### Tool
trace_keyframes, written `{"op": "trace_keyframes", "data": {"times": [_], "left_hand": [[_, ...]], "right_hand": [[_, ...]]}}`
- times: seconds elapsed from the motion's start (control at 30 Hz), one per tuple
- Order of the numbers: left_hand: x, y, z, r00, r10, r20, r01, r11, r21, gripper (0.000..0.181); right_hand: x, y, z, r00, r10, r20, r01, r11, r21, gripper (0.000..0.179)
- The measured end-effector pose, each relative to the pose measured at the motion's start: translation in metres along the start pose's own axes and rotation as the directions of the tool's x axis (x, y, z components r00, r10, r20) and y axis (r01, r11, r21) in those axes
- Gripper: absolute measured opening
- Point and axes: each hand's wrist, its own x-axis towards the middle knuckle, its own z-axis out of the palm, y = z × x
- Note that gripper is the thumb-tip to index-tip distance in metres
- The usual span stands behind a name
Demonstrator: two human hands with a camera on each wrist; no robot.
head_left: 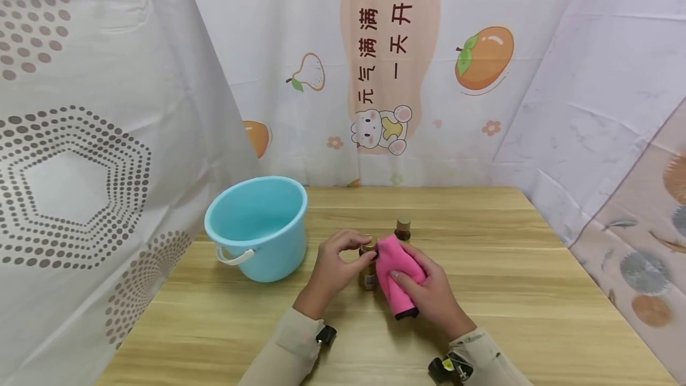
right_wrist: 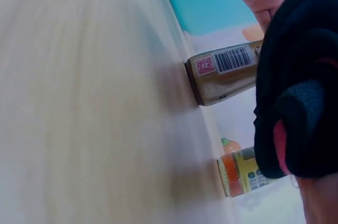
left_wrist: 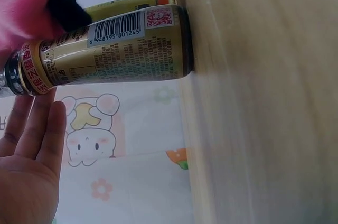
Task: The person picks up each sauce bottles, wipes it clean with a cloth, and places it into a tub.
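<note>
Pink cloth (head_left: pixel 395 279) and gold-labelled bottle (left_wrist: pixel 121 55)

Cloth: folded, soft, black-trimmed; gripped in right hand (head_left: pixel 433 292), mid-tabletop. Bottle: cylindrical, upright beside it; left hand (head_left: pixel 333 270) nearly closed about its neck. Second bottle (head_left: pixel 403 234): nearer far edge. Bucket (head_left: pixel 274 255): smooth, light blue, towards left edge. Tabletop (head_left: pixel 493 296): wood-grain. Surround: printed fabric hangings (head_left: pixel 300 11).

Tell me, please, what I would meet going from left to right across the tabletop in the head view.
Blue bucket → left hand → nearer bottle → pink cloth → right hand.
</note>
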Motion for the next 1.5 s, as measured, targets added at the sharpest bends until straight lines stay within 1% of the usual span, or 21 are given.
{"op": "trace_keyframes", "data": {"times": [0.13,0.3,0.4,0.57,0.67,0.8,0.93,1.03,1.13,1.23,1.4,1.5], "left_hand": [[-0.0003,0.0,-0.0013,1.0,-0.003,-0.001,0.003,1.0,0.023,0.025],[-0.0006,0.0002,-0.0019,1.0,-0.009,0.012,0.008,0.999,0.033,0.026],[-0.0002,0.0,-0.0017,1.0,-0.009,0.014,0.008,0.999,0.031,0.026],[0.0016,-0.0002,-0.0018,1.0,-0.016,0.009,0.016,0.999,0.032,0.025],[0.002,0.0001,-0.0023,1.0,-0.013,0.007,0.013,1.0,0.026,0.024],[0.002,0.0002,-0.0022,1.0,0.001,0.001,-0.002,1.0,0.024,0.024],[0.0019,0.0001,-0.0009,1.0,0.01,0.001,-0.01,1.0,0.01,0.023],[0.0011,-0.0001,-0.0004,1.0,0.015,0.007,-0.015,1.0,-0.002,0.023],[0.001,0.0003,-0.0001,1.0,0.021,0.014,-0.021,1.0,-0.004,0.023],[0.0011,0.0013,-0.0004,1.0,0.018,0.023,-0.018,1.0,-0.009,0.026],[0.0016,0.003,-0.0001,1.0,-0.017,0.02,0.018,0.999,-0.045,0.032],[0.0014,0.0026,0.001,0.999,-0.032,0.009,0.032,0.999,-0.043,0.03]], "right_hand": [[0.0008,-0.0006,0.0032,1.0,0.008,0.01,-0.008,1.0,-0.018,0.058],[0.0008,0.0007,0.0053,0.998,0.052,0.024,-0.051,0.998,-0.045,0.059],[0.0015,0.0015,0.005,0.996,0.08,0.027,-0.078,0.994,-0.083,0.058],[0.0046,0.0038,0.0039,0.987,0.142,0.072,-0.127,0.977,-0.173,0.055],[0.006,0.0051,0.0039,0.982,0.166,0.089,-0.145,0.968,-0.206,0.054],[0.0059,0.0057,0.0039,0.979,0.188,0.083,-0.161,0.954,-0.252,0.054],[0.0053,0.0059,0.0034,0.977,0.2,0.069,-0.167,0.931,-0.325,0.054],[0.0052,0.0061,0.004,0.976,0.207,0.065,-0.171,0.918,-0.358,0.053],[0.0053,0.0051,0.0036,0.975,0.211,0.068,-0.173,0.916,-0.363,0.053],[0.0052,0.0042,0.0035,0.974,0.214,0.07,-0.177,0.921,-0.346,0.053],[0.0052,0.004,0.0029,0.974,0.214,0.068,-0.191,0.949,-0.252,0.053],[0.0051,0.0045,0.0022,0.976,0.206,0.069,-0.189,0.962,-0.195,0.053]]}}
